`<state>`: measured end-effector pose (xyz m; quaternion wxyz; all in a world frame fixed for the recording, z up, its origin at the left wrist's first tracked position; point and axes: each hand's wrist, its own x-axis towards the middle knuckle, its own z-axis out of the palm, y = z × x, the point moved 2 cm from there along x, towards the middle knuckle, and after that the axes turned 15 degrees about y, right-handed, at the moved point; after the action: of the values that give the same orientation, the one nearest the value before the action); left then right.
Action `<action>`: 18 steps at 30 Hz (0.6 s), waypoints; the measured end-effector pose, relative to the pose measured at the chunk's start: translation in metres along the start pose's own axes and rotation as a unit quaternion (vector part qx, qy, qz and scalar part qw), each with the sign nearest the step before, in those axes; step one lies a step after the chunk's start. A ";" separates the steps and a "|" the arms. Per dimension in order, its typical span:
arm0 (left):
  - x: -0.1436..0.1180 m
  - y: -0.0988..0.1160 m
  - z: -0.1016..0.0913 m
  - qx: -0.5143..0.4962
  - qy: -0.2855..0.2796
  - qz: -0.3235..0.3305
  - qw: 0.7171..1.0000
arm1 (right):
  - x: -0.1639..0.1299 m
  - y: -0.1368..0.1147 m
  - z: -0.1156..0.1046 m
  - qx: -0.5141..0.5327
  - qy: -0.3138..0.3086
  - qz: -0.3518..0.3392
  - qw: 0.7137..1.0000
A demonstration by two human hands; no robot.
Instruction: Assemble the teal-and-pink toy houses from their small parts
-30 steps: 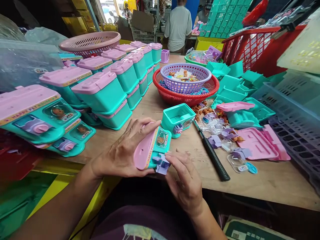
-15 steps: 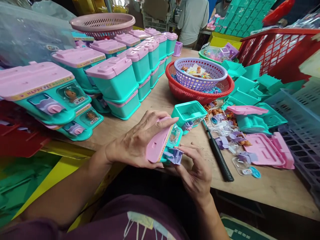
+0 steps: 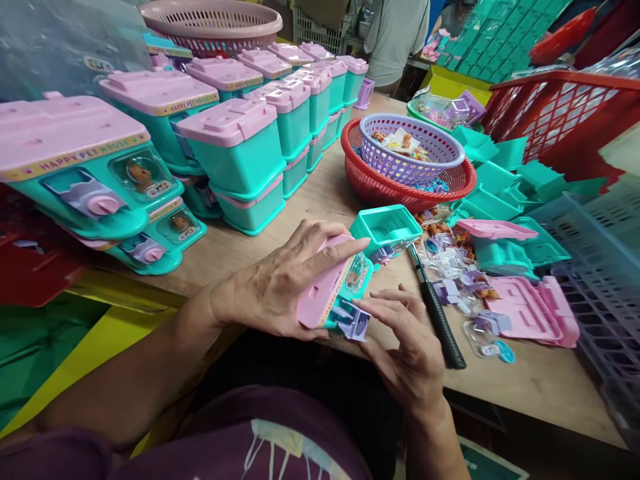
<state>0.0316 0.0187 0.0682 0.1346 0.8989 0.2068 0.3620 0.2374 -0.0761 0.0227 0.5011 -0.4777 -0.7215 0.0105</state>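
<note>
At the far left of the bench (image 3: 310,200) we see stacked toy houses (image 3: 90,167), teal bodies under pink roofs, 1 showing a yellow strip that reads "HAPPY PET HOUSE". More of them stand in rows (image 3: 280,107) running toward the far side, with a pink basket (image 3: 210,20) behind them.

Near the front edge, our left hand (image 3: 280,287) is closed around a small toy house (image 3: 333,290): the palm is against the pink roof, the fingers reach over its top and the thumb lies underneath. The toy is tilted and held just above the bench edge, close to our body. Our right hand (image 3: 405,340) meets it from the right, its fingertips pinching a lilac piece (image 3: 353,321) at the lower front of the toy.

Just beyond the held toy stands an open teal box (image 3: 387,230) with no roof. To its right a black-handled tool (image 3: 440,320) lies on the bench, near the right hand but apart from it. Farther back sits a red basket (image 3: 400,190) with a purple basket (image 3: 413,150) nested inside it.

Right of the tool we see loose clear and lilac parts (image 3: 460,267), then pink roofs (image 3: 530,310) lying flat, teal shells (image 3: 505,187) behind them, and a red crate (image 3: 560,113) at the far right. A person in a grey shirt (image 3: 395,37) stands at the far side.
</note>
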 end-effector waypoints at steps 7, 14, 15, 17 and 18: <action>0.002 0.005 0.003 0.006 -0.005 0.009 1.000 | 0.004 -0.012 -0.005 -0.050 0.001 -0.024 0.998; 0.009 0.018 0.007 0.013 -0.022 0.045 0.999 | -0.001 -0.017 0.001 -0.088 -0.041 -0.041 0.994; 0.011 0.018 0.007 0.012 -0.022 0.048 0.999 | -0.004 -0.014 0.004 -0.074 -0.033 -0.036 0.996; 0.013 0.016 0.006 0.008 -0.015 0.043 0.999 | -0.012 -0.009 0.011 -0.043 0.004 -0.014 0.999; 0.013 0.014 0.005 0.005 -0.014 0.038 0.999 | -0.015 -0.006 0.014 -0.031 0.025 -0.003 0.999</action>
<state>0.0473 0.0117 0.0782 0.1187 0.9119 0.1723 0.3530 0.2234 -0.0839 0.0078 0.5038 -0.4910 -0.7102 -0.0258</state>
